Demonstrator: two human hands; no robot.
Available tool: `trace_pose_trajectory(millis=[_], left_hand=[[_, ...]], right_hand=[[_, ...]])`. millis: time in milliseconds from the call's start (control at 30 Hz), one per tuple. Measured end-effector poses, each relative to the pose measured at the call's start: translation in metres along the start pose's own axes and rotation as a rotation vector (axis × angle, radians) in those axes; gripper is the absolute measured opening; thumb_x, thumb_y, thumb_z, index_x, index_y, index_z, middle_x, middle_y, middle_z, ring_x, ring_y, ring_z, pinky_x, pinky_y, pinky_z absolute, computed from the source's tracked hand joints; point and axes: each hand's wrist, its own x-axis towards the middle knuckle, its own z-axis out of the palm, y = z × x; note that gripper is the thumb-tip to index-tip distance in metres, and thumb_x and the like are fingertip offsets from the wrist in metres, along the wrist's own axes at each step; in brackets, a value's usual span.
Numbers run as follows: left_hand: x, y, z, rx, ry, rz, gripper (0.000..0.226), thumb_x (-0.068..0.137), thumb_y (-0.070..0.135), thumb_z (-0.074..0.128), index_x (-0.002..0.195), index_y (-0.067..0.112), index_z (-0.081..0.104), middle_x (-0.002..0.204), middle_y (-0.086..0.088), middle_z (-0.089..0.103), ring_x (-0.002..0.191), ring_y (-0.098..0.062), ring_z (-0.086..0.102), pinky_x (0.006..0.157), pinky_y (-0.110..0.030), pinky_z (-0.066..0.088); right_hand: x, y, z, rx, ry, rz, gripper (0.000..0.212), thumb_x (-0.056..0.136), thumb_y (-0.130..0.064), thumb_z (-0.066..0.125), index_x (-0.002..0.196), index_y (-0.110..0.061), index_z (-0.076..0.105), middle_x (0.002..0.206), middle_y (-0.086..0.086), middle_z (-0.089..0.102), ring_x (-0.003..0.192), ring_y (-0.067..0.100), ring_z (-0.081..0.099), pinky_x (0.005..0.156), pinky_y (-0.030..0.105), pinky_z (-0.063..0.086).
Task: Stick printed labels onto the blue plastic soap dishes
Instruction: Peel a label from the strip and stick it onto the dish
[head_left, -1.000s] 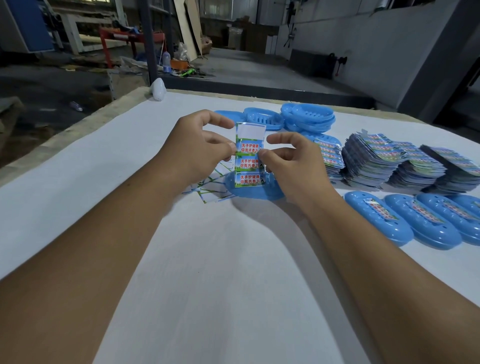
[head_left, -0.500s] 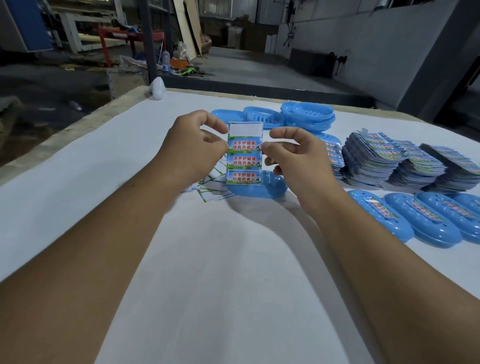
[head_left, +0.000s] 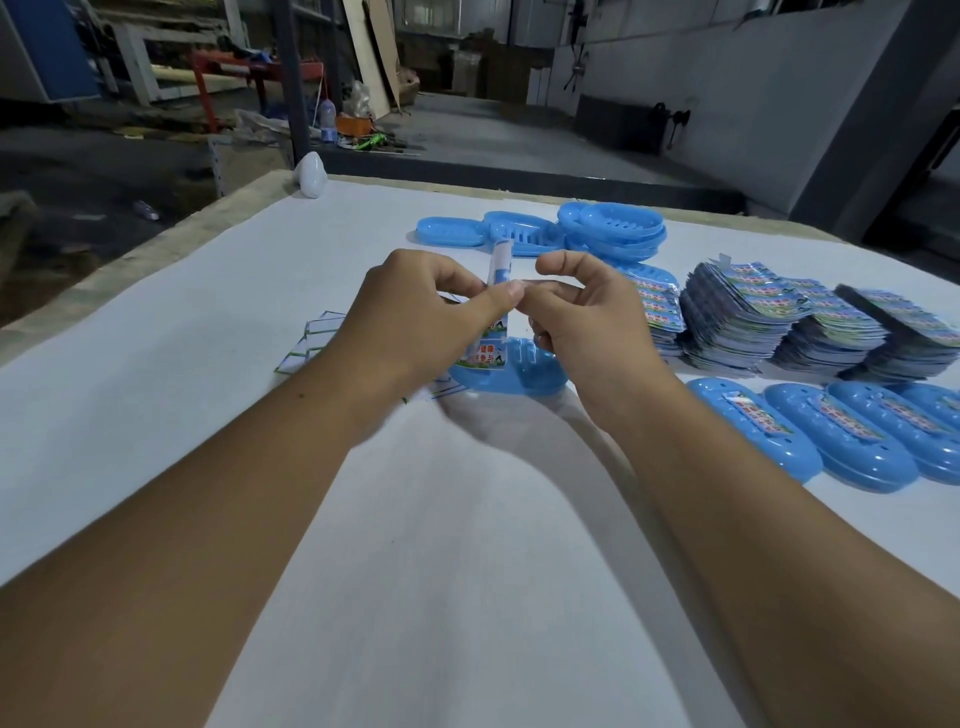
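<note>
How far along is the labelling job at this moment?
Done: labelled dishes lined up at right. In hand: left hand and right hand pinch a label strip above one bare dish. Left: unlabelled dishes at the back, plus label stacks.

There is a single view, taken from the person's head, looking forward and down across the white table (head_left: 208, 322). It sits close over the near edge, so both forearms rise from the bottom corners and fill the lower half. The wide lens bends the table's far edge and takes in the workshop floor (head_left: 498, 130) and grey wall (head_left: 753, 104) beyond it.
</note>
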Motion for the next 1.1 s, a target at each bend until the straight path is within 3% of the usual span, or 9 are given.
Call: trace_pose_trajectory(millis=[100,233,300,567,700,767,867,933,1100], left_hand=[[0.000,0.001,0.001,0.035,0.018,0.006,0.032,0.086,0.056,0.070,0.082,0.025,0.079,0.074,0.012,0.072,0.064,0.000,0.062,0.058,-0.016,0.041],[0.001,0.004,0.000,0.095,0.065,0.028,0.024,0.090,0.043,0.068,0.077,0.024,0.077,0.065,0.014,0.067,0.057,0.007,0.060,0.047,-0.007,0.035],[0.001,0.005,-0.001,0.117,0.113,0.035,0.018,0.089,0.036,0.069,0.079,0.024,0.076,0.067,0.015,0.067,0.057,0.001,0.060,0.050,-0.009,0.036],[0.003,0.004,-0.003,0.084,0.114,0.021,0.017,0.090,0.031,0.067,0.077,0.021,0.072,0.064,0.014,0.063,0.051,0.007,0.057,0.047,-0.008,0.039],[0.007,0.004,-0.009,0.059,0.150,-0.017,0.016,0.089,0.030,0.065,0.077,0.021,0.071,0.064,0.010,0.064,0.056,-0.007,0.059,0.061,-0.025,0.051],[0.008,0.004,-0.012,0.064,0.170,-0.041,0.018,0.087,0.030,0.064,0.074,0.020,0.070,0.061,0.009,0.064,0.058,-0.009,0.059,0.063,-0.026,0.051],[0.010,0.005,-0.016,0.089,0.203,-0.072,0.021,0.084,0.031,0.061,0.070,0.017,0.069,0.061,0.005,0.064,0.062,-0.012,0.057,0.063,-0.027,0.049],[0.011,0.005,-0.019,0.093,0.231,-0.090,0.023,0.082,0.032,0.060,0.069,0.016,0.067,0.059,0.004,0.061,0.061,-0.013,0.055,0.062,-0.028,0.048],[0.013,0.007,-0.024,0.081,0.220,-0.117,0.031,0.079,0.035,0.058,0.066,0.007,0.065,0.052,0.000,0.051,0.054,-0.013,0.047,0.057,-0.029,0.043]], right_hand=[[-0.002,0.000,0.003,-0.035,0.015,-0.004,0.026,0.088,-0.011,0.078,0.093,-0.022,0.056,0.063,-0.009,0.068,0.049,0.005,0.045,0.052,0.023,0.039],[-0.002,-0.001,0.005,-0.048,0.046,0.000,0.029,0.086,-0.012,0.079,0.090,-0.022,0.053,0.066,-0.006,0.072,0.048,0.007,0.043,0.047,0.022,0.037],[-0.002,-0.001,0.006,-0.061,0.074,0.001,0.028,0.087,-0.011,0.078,0.088,-0.022,0.052,0.065,-0.007,0.070,0.048,0.006,0.044,0.047,0.018,0.039],[0.004,0.004,0.001,-0.112,0.188,0.036,0.030,0.085,-0.013,0.076,0.089,-0.024,0.049,0.066,-0.009,0.071,0.040,-0.001,0.048,0.043,0.015,0.040],[0.011,0.010,-0.005,-0.168,0.257,0.042,0.029,0.080,-0.018,0.075,0.089,-0.029,0.050,0.067,-0.011,0.072,0.046,0.000,0.051,0.045,0.023,0.052],[0.011,0.013,-0.006,-0.104,0.269,0.093,0.028,0.076,-0.019,0.073,0.085,-0.035,0.052,0.068,-0.011,0.071,0.060,0.006,0.060,0.060,0.046,0.064],[0.011,0.017,-0.008,0.030,0.271,0.130,0.029,0.068,-0.020,0.072,0.072,-0.043,0.054,0.063,-0.014,0.064,0.057,0.009,0.061,0.060,0.057,0.061],[0.011,0.017,-0.008,-0.093,0.266,0.104,0.029,0.065,-0.027,0.072,0.071,-0.048,0.053,0.066,-0.013,0.068,0.058,0.011,0.061,0.061,0.065,0.060],[0.012,0.016,-0.005,-0.215,0.272,0.089,0.026,0.066,-0.032,0.070,0.083,-0.038,0.052,0.072,-0.011,0.074,0.075,0.022,0.072,0.070,0.061,0.062]])
